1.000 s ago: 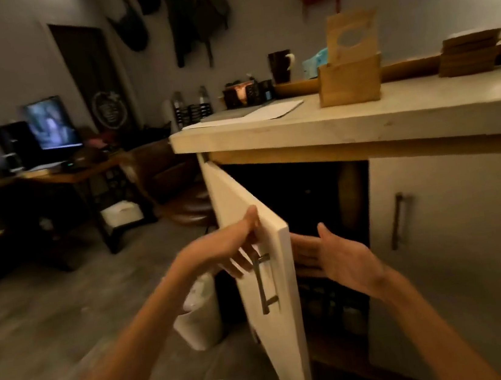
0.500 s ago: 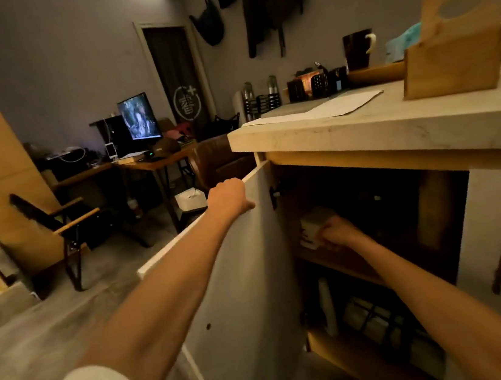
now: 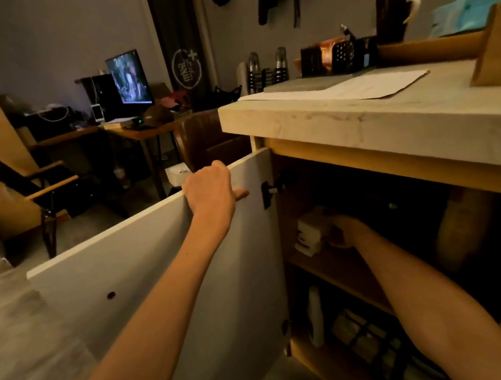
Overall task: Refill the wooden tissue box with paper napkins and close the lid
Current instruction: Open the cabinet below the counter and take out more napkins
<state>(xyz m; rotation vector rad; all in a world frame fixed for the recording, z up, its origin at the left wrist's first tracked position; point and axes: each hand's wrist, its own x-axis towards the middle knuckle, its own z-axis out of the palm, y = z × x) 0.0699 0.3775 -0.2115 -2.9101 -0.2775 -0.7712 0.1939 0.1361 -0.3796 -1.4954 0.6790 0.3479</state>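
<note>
Here, left fingers [image 3: 240, 195] around cabinet door [image 3: 144, 267]; right fingers [image 3: 334, 226] at white pack [image 3: 309, 237], grip unclear.

Dim grey-walled room [image 3: 48, 41], lit monitor [image 3: 129, 78] on desk [image 3: 127, 132], black armchair [image 3: 31, 183], dark doorway [image 3: 177, 33]

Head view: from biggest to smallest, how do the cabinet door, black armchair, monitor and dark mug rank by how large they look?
1. cabinet door, though nearness to the camera inflates it
2. black armchair
3. monitor and dark mug look about alike, so they are not ranked
</note>
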